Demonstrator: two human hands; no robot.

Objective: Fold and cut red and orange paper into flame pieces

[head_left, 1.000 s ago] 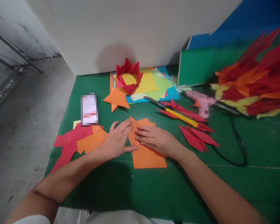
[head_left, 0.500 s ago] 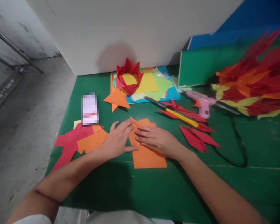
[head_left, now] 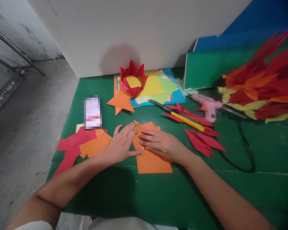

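An orange paper sheet lies on the green table in front of me. My left hand rests flat on its left edge, fingers stretched toward the far side. My right hand lies flat on the sheet's upper part, fingers pointing left and nearly meeting the left hand's fingertips. Both hands press the paper down and hold nothing. A second orange piece peeks out just beyond the fingers.
Red and orange scraps and a phone lie at left. A folded orange triangle, a red paper crown on coloured sheets, a yellow cutter, red spiky pieces, a pink glue gun and a large paper flame lie beyond.
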